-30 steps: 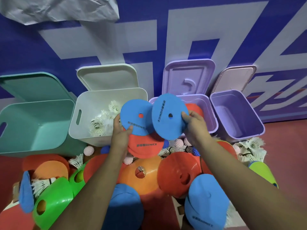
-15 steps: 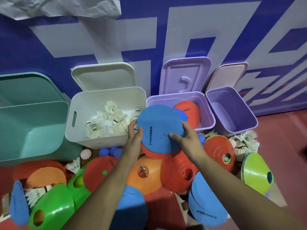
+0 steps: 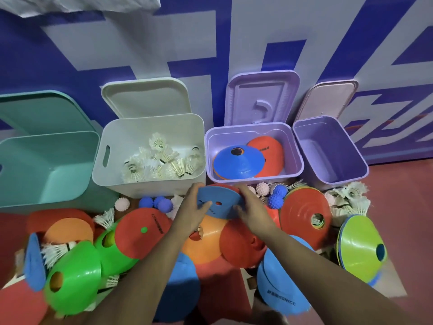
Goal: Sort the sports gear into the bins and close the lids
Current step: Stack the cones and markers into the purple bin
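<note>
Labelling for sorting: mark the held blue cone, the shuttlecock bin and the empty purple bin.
Blue cone (image 3: 226, 198), head view, its face beside the hole.
Shuttlecock bin (image 3: 150, 127), head view, bare back wall.
Empty purple bin (image 3: 328, 158), head view, bare floor.

4 storage bins along the far wall (image 3: 234, 43) are all smooth moulded plastic. The teal bin (image 3: 46, 165) at far left and the white bin (image 3: 150, 127) look matt. The lilac bin (image 3: 255, 178) and the purple bin (image 3: 332, 156) at right carry a soft sheen. White shuttlecocks (image 3: 164, 163) in the white bin are feathery. The blue disc cone (image 3: 220, 202) at centre is matt plastic with printed lettering. The near-left green cone (image 3: 75, 277) and near-right lime cone (image 3: 360, 249) are glossy plastic. Blue spiky balls (image 3: 277, 195) have a knobbly surface. The red floor (image 3: 410, 207) is matt. A crinkled pale sheet (image 3: 82, 5) hangs far left, material unclear.
</note>
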A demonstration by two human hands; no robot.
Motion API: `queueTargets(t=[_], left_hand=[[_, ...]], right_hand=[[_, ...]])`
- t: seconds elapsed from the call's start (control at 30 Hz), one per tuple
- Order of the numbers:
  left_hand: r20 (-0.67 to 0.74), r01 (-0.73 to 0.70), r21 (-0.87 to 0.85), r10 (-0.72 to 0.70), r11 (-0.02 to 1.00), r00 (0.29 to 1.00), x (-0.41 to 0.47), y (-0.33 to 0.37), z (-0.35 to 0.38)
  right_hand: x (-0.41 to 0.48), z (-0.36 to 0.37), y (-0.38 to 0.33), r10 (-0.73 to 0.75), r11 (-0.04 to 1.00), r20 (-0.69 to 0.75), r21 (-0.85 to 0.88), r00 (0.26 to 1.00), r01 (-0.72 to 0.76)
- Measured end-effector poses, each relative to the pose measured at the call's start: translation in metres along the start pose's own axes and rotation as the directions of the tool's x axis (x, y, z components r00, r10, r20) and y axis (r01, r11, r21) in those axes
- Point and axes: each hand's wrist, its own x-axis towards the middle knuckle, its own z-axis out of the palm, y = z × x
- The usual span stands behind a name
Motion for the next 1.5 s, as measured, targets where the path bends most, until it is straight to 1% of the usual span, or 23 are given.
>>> queueTargets(t=[0.1,0.2,0.27,0.33,0.37,0.4,0.47,0.57,0.63,0.67,0.7,0.77,0.87,0.93,1.0,1.07,1.1,1.17,1.23,1.3,1.37,1.43,1.5], left_hand=[[-0.179,-0.034,-0.008,0.031,0.999,0.983,-0.003,0.024,0.000],[-0.262,-0.071,-0.162,0.026,0.984,0.965,0.003,0.054,0.000],[-0.245,-0.045,-0.346,-0.044,0.937,0.968,0.013,0.074,0.007],[-0.191,-0.003,-0.507,-0.109,0.862,0.976,0.025,0.092,0.021],[-0.164,0.017,-0.532,-0.123,0.846,0.979,0.032,0.100,0.029],[-0.139,0.029,-0.527,-0.119,0.849,0.983,0.040,0.105,0.039],[-0.068,0.046,-0.486,-0.090,0.873,0.994,0.059,0.115,0.059],[-0.024,0.065,-0.330,-0.077,0.942,0.997,0.089,0.117,0.085],[-0.024,0.034,-0.109,-0.036,0.993,0.999,0.112,0.107,0.100],[-0.015,-0.030,0.052,0.031,0.998,0.999,0.124,0.101,0.107],[0.016,-0.106,0.219,0.105,0.970,0.994,0.134,0.097,0.113],[0.103,-0.221,0.475,0.195,0.852,0.975,0.155,0.095,0.126],[0.256,-0.316,0.698,0.188,0.643,0.948,0.171,0.093,0.139],[0.375,-0.366,0.794,0.082,0.486,0.923,0.184,0.082,0.147],[0.422,-0.388,0.846,-0.015,0.365,0.906,0.193,0.068,0.150],[0.426,-0.409,0.874,-0.009,0.263,0.904,0.196,0.058,0.150],[0.421,-0.412,0.880,0.015,0.235,0.907,0.197,0.055,0.151],[0.396,-0.394,0.887,0.044,0.242,0.917,0.195,0.055,0.150],[0.318,-0.328,0.883,0.086,0.335,0.944,0.193,0.054,0.145],[0.221,-0.277,0.857,0.176,0.434,0.959,0.192,0.049,0.136],[0.196,-0.291,0.830,0.239,0.476,0.951,0.192,0.041,0.130],[0.212,-0.320,0.815,0.265,0.484,0.941,0.192,0.037,0.128],[0.217,-0.334,0.786,0.274,0.520,0.937,0.191,0.034,0.128]], right_hand=[[0.001,-0.013,-0.010,-0.020,0.998,-0.066,0.066,0.998,0.024],[0.010,-0.044,-0.024,0.009,0.966,-0.145,0.255,0.989,0.029],[0.015,-0.068,-0.028,0.055,0.906,-0.152,0.423,0.987,0.015],[0.018,-0.088,-0.024,0.115,0.822,-0.096,0.568,0.989,-0.041],[0.018,-0.094,-0.019,0.145,0.799,-0.083,0.598,0.986,-0.066],[0.018,-0.103,-0.013,0.170,0.803,-0.101,0.591,0.980,-0.078],[0.019,-0.122,0.000,0.200,0.846,-0.193,0.529,0.961,-0.070],[0.028,-0.151,0.019,0.216,0.943,-0.354,0.318,0.910,-0.101],[0.037,-0.165,0.032,0.233,0.963,-0.439,0.229,0.868,-0.142],[0.041,-0.171,0.038,0.243,0.965,-0.467,0.207,0.850,-0.162],[0.044,-0.174,0.042,0.255,0.964,-0.482,0.193,0.838,-0.182],[0.056,-0.180,0.052,0.283,0.959,-0.495,0.174,0.821,-0.225],[0.068,-0.176,0.064,0.315,0.949,-0.449,0.125,0.836,-0.291],[0.079,-0.171,0.074,0.331,0.941,-0.416,0.084,0.847,-0.326],[0.088,-0.165,0.080,0.342,0.934,-0.386,0.041,0.857,-0.354],[0.096,-0.162,0.082,0.347,0.928,-0.364,0.001,0.864,-0.372],[0.100,-0.161,0.084,0.349,0.926,-0.358,-0.008,0.866,-0.377],[0.107,-0.158,0.087,0.374,0.918,-0.348,0.007,0.860,-0.396],[0.112,-0.156,0.089,0.412,0.908,-0.320,0.066,0.853,-0.414],[0.119,-0.151,0.091,0.429,0.903,-0.278,0.108,0.859,-0.416],[0.125,-0.145,0.093,0.422,0.907,-0.241,0.116,0.874,-0.405],[0.132,-0.135,0.097,0.426,0.904,-0.190,0.041,0.885,-0.426],[0.140,-0.124,0.105,0.472,0.866,-0.091,-0.141,0.877,-0.480]])
